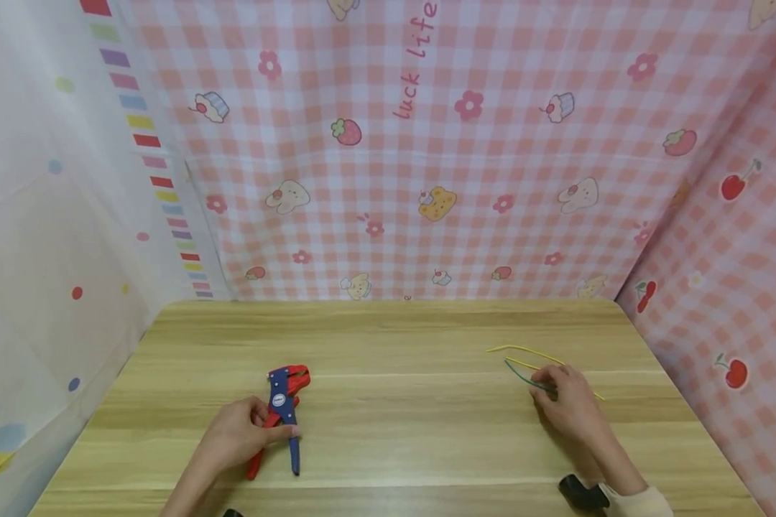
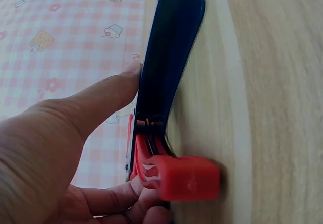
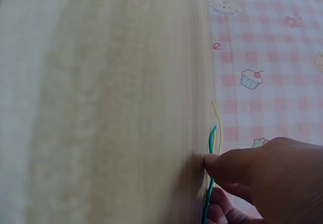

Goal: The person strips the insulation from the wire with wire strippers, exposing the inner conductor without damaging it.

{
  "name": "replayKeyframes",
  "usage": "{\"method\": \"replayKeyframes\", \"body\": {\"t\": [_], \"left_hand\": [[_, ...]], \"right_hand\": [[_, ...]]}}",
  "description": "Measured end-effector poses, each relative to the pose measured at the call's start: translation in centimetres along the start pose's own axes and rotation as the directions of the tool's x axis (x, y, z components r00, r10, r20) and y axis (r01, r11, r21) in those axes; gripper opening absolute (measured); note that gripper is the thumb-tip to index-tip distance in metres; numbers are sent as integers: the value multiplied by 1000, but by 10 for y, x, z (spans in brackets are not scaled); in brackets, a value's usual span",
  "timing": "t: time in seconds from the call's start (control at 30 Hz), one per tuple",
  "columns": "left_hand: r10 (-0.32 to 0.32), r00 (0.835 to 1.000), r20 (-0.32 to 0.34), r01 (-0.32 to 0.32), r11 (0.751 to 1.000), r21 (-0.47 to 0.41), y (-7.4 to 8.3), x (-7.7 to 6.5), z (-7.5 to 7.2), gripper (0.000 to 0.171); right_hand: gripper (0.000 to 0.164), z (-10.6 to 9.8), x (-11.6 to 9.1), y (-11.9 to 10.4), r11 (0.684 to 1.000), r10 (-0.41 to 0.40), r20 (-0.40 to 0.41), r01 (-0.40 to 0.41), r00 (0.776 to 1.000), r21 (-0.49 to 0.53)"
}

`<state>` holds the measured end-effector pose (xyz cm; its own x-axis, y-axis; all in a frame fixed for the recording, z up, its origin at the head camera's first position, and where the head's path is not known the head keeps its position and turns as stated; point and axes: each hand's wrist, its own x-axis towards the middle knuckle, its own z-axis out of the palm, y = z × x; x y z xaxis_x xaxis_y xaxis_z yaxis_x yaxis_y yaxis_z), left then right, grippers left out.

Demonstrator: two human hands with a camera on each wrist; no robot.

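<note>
A wire stripper (image 1: 279, 388) with a red jaw head and one red, one blue handle is on the left of the table. My left hand (image 1: 233, 433) grips it, thumb across the handles and fingers curled at the far side. In the left wrist view the thumb lies along the blue handle (image 2: 172, 52), and the red handle (image 2: 189, 179) points at the camera. Over on the right, my right hand (image 1: 570, 403) pinches a green wire (image 1: 521, 375) between thumb and fingers. A yellow wire (image 1: 522, 362) runs beside it under the hand; another yellow wire (image 1: 530, 350) lies just beyond.
The wood-grain table (image 1: 401, 431) ends at a pink checked cloth (image 1: 394, 165) hung behind. More cloth (image 1: 737, 287) hangs along the right side, and a white sheet (image 1: 58, 237) on the left. A black wrist mount (image 1: 582, 492) sits by the right sleeve.
</note>
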<state>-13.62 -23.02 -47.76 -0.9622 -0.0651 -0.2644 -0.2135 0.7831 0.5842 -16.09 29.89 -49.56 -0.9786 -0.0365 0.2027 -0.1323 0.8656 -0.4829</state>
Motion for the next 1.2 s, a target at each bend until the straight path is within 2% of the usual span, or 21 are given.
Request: {"method": "replayKeyframes", "body": {"t": [0.2, 0.73, 1.07, 1.2], "left_hand": [[-20, 1000, 6, 20, 1000, 13, 1, 0, 2, 65], [-76, 996, 46, 77, 997, -31, 0, 2, 3, 65], [-108, 991, 76, 113, 992, -60, 9, 1, 5, 64], [-121, 988, 96, 126, 990, -55, 13, 4, 5, 80]], "right_hand": [[6, 0, -2, 1, 1000, -6, -4, 6, 1000, -8], [8, 3, -3, 3, 999, -37, 21, 38, 999, -26], [10, 5, 1, 1, 998, -65, 46, 65, 997, -11], [10, 4, 2, 1, 997, -72, 38, 72, 997, -9]]}}
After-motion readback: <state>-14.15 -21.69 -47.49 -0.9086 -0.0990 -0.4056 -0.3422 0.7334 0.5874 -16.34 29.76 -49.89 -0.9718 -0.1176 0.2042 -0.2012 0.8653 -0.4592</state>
